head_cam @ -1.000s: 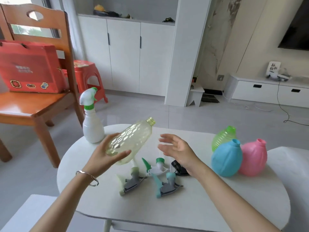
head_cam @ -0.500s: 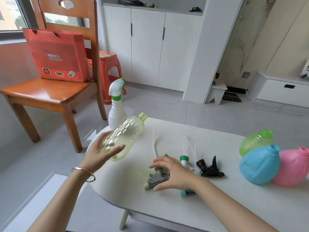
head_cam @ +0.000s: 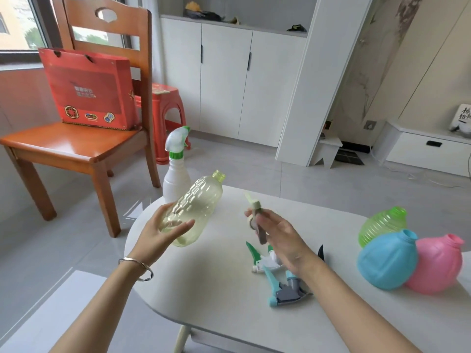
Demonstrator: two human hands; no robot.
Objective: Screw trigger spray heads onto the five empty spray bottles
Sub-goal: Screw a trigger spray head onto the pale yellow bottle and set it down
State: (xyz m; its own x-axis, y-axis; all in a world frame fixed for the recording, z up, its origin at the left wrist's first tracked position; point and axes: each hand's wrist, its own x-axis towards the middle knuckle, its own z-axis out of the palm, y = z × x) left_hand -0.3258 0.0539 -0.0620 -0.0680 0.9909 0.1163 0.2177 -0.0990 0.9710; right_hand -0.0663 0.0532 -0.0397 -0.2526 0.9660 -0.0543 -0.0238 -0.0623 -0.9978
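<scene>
Where heads (head_cam: 274, 261) lie, round bottles (head_cam: 387, 259) beside.

Bright, even daylight enters from the window (head_cam: 23, 26) at far left. Shadows lie soft; the chair seat (head_cam: 66, 146) shows glare. Straight lines bow toward the edges, and the right hand (head_cam: 277, 238) is motion-blurred.

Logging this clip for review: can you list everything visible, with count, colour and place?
Clear bottle: 1, pale yellow, uncapped, in left hand.
Finished sprayer: 1, white, green collar, table's far left edge.
Round bottles: 3, green, blue, pink, table right, uncapped.
Held spray head: 1, grey-green, in right hand.
Loose spray heads: 3, green-white, teal-grey, black, mid-table.
Table: 1, white.
Chair: 1, wooden, left.
Box: 1, red, on chair.
Stool: 1, red, behind chair.
Left hand; right hand.
</scene>
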